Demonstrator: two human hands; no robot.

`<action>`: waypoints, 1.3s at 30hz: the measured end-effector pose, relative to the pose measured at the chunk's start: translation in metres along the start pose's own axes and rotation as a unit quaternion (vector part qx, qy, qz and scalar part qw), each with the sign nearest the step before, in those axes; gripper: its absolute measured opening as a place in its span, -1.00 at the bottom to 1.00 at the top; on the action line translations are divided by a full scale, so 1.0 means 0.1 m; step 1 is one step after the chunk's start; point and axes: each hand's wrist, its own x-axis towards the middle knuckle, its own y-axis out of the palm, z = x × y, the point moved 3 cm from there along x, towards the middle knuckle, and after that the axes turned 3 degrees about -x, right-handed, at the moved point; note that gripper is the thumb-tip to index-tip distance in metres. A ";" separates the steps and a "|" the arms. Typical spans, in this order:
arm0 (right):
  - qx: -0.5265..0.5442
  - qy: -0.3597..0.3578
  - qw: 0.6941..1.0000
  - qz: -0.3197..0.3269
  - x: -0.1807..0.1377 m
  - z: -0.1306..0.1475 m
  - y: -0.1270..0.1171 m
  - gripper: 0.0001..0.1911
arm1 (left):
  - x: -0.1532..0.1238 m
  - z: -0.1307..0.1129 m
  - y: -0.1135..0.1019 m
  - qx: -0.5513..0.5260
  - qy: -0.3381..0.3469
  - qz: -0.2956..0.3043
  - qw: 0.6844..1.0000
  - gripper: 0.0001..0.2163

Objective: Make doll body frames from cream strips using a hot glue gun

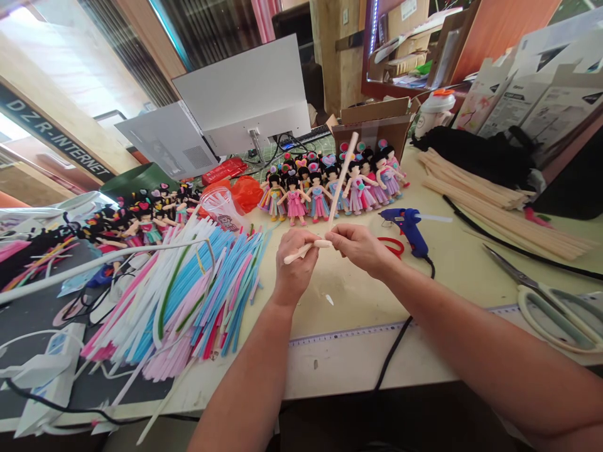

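Observation:
Over the near middle of the table, both my hands grip a bent, beige pipe cleaner (345, 176). One long end sticks up past the dolls behind it. My left hand (293, 270) is closed around its folded part, and a short end pokes out to the left. With thumb and fingers pinched, my right hand (357, 247) holds it where the long end rises. Just right of that hand lie a blue glue gun (409, 231) and a red-handled tool (393, 248), partly hidden. A small white scrap (329, 299) rests on the table below my hands.
Pipe-cleaner dolls (318, 194) stand in rows at the back. Colourful pipe cleaners (188, 282) are heaped at left, beige bundles (494, 201) lie at right. Large scissors (556, 301) and a ruler (353, 334) lie near the front edge. A black cord (393, 351) hangs over it.

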 end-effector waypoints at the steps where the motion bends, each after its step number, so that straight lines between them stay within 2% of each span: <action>1: 0.008 0.007 1.000 0.000 0.00 -0.01 0.00 -0.70 | 0.00 0.00 0.00 0.005 0.004 0.000 1.000 -0.93; 10: 0.040 0.021 0.999 -0.015 0.01 -0.02 0.03 -0.76 | -0.01 -0.04 0.01 0.018 0.004 0.003 1.000 -0.94; 13: 0.017 -0.018 0.999 -0.039 0.01 0.01 0.01 -0.76 | 0.00 -0.03 0.02 -0.007 -0.052 0.001 0.999 -0.97; 15: -0.017 -0.059 0.996 -0.069 0.00 0.04 -0.02 -0.77 | 0.00 -0.01 0.03 -0.046 -0.120 0.000 0.992 -0.89; 18: -0.079 -0.116 0.983 -0.121 -0.02 0.07 -0.08 -0.80 | -0.01 0.05 0.05 -0.127 -0.220 -0.015 0.967 -0.78; 21: -0.122 -0.154 0.968 -0.153 -0.04 0.09 -0.12 -0.82 | -0.02 0.09 0.07 -0.213 -0.281 -0.023 0.935 -0.83; 23: -0.147 -0.179 0.960 -0.158 -0.06 0.11 -0.13 -0.83 | -0.02 0.11 0.09 -0.259 -0.309 -0.008 0.915 -0.82; 28: -0.187 -0.229 0.947 -0.122 -0.09 0.17 -0.06 -0.79 | -0.05 0.15 0.14 -0.328 -0.390 0.046 0.859 -0.51; 32: -0.197 -0.237 0.945 -0.105 -0.10 0.18 -0.04 -0.77 | -0.07 0.14 0.14 -0.346 -0.419 0.055 0.838 -0.57; 39: -0.200 -0.230 0.948 -0.097 -0.09 0.15 -0.04 -0.77 | -0.05 0.13 0.13 -0.391 -0.420 0.064 0.817 -0.72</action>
